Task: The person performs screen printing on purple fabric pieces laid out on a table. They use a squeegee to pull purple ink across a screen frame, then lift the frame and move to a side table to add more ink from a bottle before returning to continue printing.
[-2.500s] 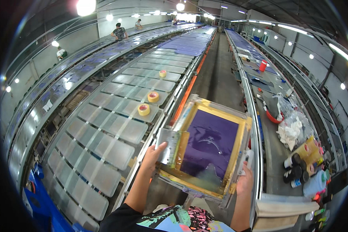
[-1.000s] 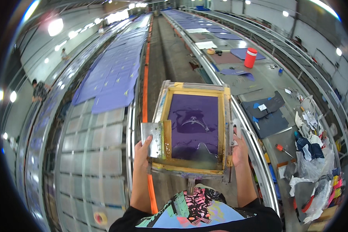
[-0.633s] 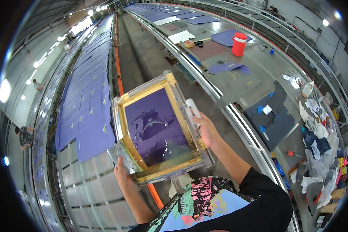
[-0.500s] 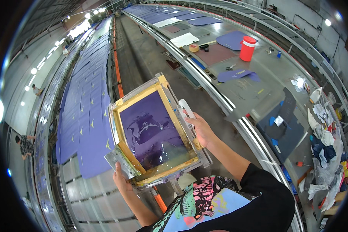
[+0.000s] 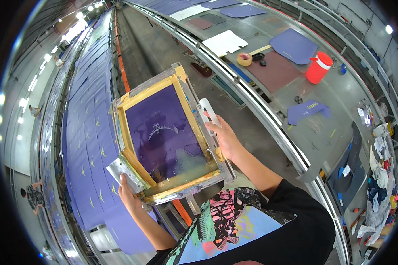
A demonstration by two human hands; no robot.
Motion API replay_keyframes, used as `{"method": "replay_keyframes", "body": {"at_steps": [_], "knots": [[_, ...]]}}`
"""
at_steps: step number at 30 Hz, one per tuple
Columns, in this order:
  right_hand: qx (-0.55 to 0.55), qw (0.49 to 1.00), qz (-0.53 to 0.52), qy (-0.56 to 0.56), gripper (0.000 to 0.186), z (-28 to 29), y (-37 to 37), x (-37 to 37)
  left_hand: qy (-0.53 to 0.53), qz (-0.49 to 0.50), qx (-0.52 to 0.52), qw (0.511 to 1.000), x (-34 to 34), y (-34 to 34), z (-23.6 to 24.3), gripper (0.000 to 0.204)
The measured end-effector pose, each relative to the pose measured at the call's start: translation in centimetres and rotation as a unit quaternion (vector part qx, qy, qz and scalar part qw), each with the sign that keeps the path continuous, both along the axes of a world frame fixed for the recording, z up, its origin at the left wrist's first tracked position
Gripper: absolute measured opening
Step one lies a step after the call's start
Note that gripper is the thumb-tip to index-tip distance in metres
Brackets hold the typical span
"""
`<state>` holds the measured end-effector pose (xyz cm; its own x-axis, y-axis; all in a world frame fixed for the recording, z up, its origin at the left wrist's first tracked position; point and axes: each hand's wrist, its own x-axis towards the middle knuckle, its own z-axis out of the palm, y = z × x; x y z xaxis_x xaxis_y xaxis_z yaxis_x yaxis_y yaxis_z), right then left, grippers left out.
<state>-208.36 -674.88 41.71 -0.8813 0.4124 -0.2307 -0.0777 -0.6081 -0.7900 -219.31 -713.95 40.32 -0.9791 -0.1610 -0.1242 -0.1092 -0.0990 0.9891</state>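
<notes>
A screen printing frame [image 5: 193, 115] with a yellow-taped inner border is held tilted in front of me. Its dark purple mesh [image 5: 168, 110] carries a pale toothed arc, with wet ink pooled toward the near edge. My right hand [image 5: 224, 138] is closed around the white handle [image 5: 209, 110] on the frame's right side. At the near left corner, a squeegee with a flat metal holder [image 5: 127, 173] lies over the frame's edge. My left hand [image 5: 129, 194] grips there, thumb on the metal; its other fingers are hidden underneath.
On the left, a long table bears purple sheets [image 5: 86, 132] with small yellow marks. A metal rail [image 5: 269, 117] edges the right table, which holds a red jug [image 5: 319, 68], tape roll [image 5: 244, 59], purple piece [image 5: 307, 111] and cloth heap [image 5: 378, 185]. Another person [image 5: 34, 196] stands far left.
The surroundings have shifted in view; the red jug and right table's items appear farther right. The frame sits slightly higher and farther left in view, with both hands keeping their grips.
</notes>
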Motion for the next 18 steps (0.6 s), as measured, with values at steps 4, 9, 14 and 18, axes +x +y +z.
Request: {"method": "replay_keyframes", "body": {"at_steps": [4, 9, 14, 18], "knots": [[-0.008, 0.996, 0.009, 0.083, 0.053, 0.7, 3.8, -12.7, 0.048, 0.023, -0.012, 0.999, -11.8, 3.2, 1.2, 0.058], [0.021, 0.998, 0.051, 0.041, 0.052, -1.2, 8.5, -29.1, 0.003, 0.075, -0.049, 0.996, -23.6, 8.4, -0.8, 0.061], [0.012, 0.993, 0.114, 0.029, 0.052, 0.1, 11.1, -43.8, 0.005, 0.135, -0.03, 0.99, -33.2, 10.3, 0.0, 0.066], [-0.004, 0.987, 0.148, 0.061, 0.054, -1.5, 12.3, -54.8, 0.004, 0.161, 0.005, 0.987, -41.4, 10.3, -2.3, 0.069]]}}
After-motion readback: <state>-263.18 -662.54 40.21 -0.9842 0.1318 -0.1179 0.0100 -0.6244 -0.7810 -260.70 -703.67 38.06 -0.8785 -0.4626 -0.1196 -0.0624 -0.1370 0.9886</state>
